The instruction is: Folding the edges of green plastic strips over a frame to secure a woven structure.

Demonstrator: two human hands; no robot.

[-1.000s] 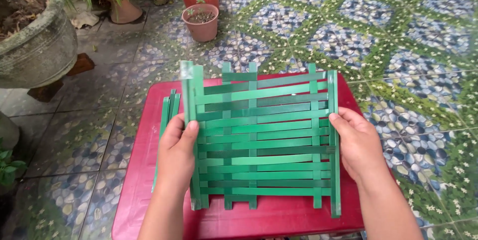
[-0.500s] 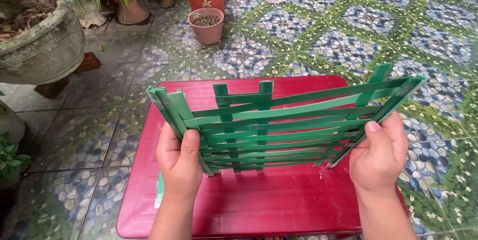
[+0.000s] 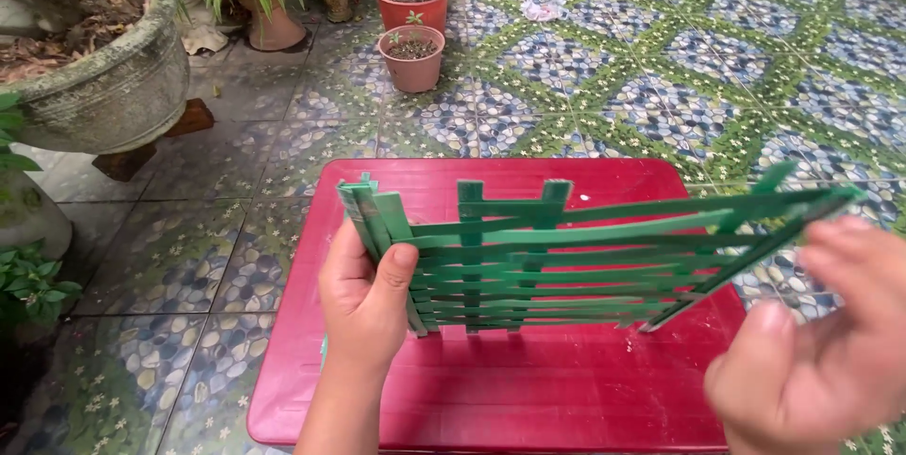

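since the earlier frame the woven green strip mat (image 3: pixel 566 261) has tipped from lying flat and square to standing nearly on edge, its far side swung toward the right of the frame, and the right hand (image 3: pixel 812 342) has come off it.

the mat sits at centre frame, above the red bench (image 3: pixel 528 389), lower edge close to the bench top; contact cannot be confirmed. the left hand (image 3: pixel 363 299) is closed on the mat's left end, thumb on the near face, fingers wrapped behind. the right hand, lower right, is blurred, fingers loosely spread and holding nothing, just beside the mat's right end. a loose green strip (image 3: pixel 755 252) slants across that end.

risk, as judged: the mat is held at one end only. the unsupported right side could sag or twist, and the unsecured strips could slide out of the weave, the slanting one first. too firm a squeeze at the left end could bunch the uprights.

the bench top is scuffed with pale smears. around it, a patterned pebble-and-green tile floor (image 3: pixel 661 68). two terracotta pots (image 3: pixel 412 58) at upper centre, a large stone planter (image 3: pixel 104 87) at upper left, leafy plants along the left edge.
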